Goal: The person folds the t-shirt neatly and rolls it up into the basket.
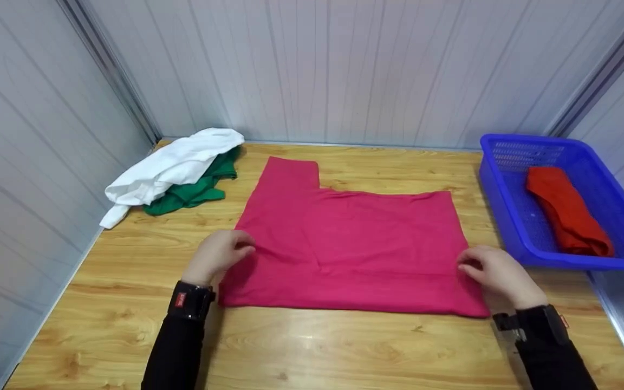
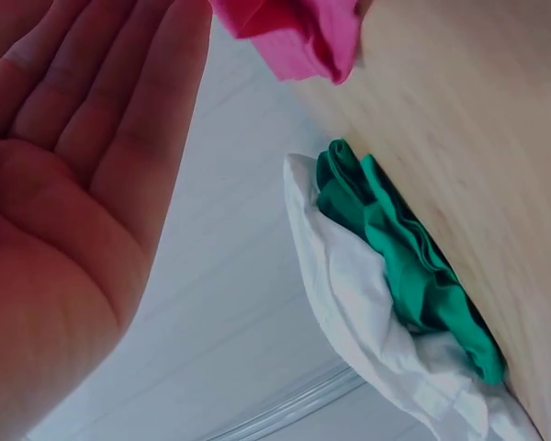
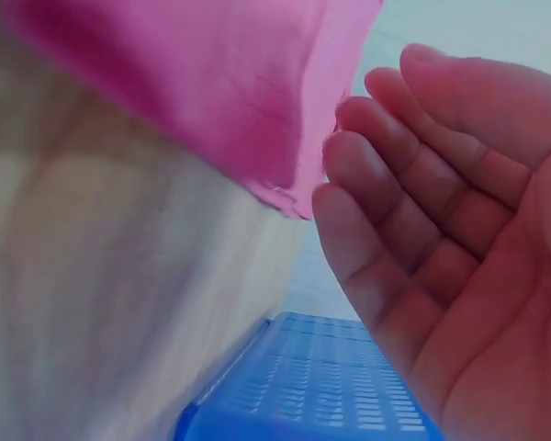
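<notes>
A pink T-shirt (image 1: pixel 377 244) lies flat on the wooden table, doubled over, with one sleeve-like part pointing away at the far left. My left hand (image 1: pixel 220 253) hovers at its left edge; in the left wrist view, the palm faces the camera and the fingers extend loosely. At the right edge is my right hand (image 1: pixel 499 271). Its fingers bend gently in the right wrist view, with the pink cloth (image 3: pixel 230 101) just beyond the fingertips and none seen between them. Whether either hand lightly touches the cloth is hard to tell.
To the right stands a blue plastic basket (image 1: pixel 493 189) with a folded orange-red garment (image 1: pixel 566 211) inside. A crumpled white garment (image 1: pixel 176 162) lies partly over a green one (image 1: pixel 193 192) at the back left. Pale panel walls (image 1: pixel 344 70) enclose the table's back and sides.
</notes>
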`<state>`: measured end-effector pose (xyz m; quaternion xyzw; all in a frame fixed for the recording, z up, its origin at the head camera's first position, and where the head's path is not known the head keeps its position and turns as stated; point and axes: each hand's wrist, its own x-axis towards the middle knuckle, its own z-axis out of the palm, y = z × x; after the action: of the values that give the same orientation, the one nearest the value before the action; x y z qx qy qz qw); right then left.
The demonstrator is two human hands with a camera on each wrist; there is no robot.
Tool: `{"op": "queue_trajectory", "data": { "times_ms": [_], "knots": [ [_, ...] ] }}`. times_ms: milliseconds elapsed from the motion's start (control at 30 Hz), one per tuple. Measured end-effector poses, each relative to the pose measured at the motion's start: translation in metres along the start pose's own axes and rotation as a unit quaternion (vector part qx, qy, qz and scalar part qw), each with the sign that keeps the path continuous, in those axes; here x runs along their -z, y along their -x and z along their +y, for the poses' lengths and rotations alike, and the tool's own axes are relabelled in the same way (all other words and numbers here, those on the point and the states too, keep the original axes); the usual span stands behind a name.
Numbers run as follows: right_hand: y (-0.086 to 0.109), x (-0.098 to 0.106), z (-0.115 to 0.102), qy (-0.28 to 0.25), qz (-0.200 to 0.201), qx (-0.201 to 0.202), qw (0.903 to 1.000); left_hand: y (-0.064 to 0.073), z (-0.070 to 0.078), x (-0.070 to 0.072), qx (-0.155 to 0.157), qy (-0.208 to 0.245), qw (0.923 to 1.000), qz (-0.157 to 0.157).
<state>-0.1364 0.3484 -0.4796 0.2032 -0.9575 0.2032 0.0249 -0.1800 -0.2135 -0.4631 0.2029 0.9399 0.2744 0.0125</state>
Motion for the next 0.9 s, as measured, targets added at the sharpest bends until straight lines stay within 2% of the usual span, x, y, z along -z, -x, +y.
{"op": "queue_trajectory", "data": {
  "times_ms": [100, 267, 500, 700, 900],
  "knots": [
    [-0.008, 0.001, 0.0, -0.003, -0.002, -0.012, 0.9999, -0.008, -0.001, 0.005, -0.002, -0.003, 1.0, -0.004],
    [-0.023, 0.002, 0.002, -0.002, 0.013, -0.017, 0.9998, -0.022, -0.002, 0.012, 0.013, 0.011, 0.9998, -0.009],
    [-0.044, 0.007, 0.004, -0.005, 0.018, -0.029, 0.9994, -0.04, -0.007, 0.014, 0.023, 0.033, 0.9989, 0.025],
    [-0.061, 0.009, 0.01, -0.006, 0.022, -0.037, 0.9991, -0.055, -0.015, 0.012, 0.049, 0.044, 0.9972, 0.037],
    [-0.073, 0.01, 0.015, -0.007, 0.019, -0.057, 0.9982, -0.069, -0.021, 0.011, 0.085, 0.033, 0.9952, 0.036]
  ]
}}
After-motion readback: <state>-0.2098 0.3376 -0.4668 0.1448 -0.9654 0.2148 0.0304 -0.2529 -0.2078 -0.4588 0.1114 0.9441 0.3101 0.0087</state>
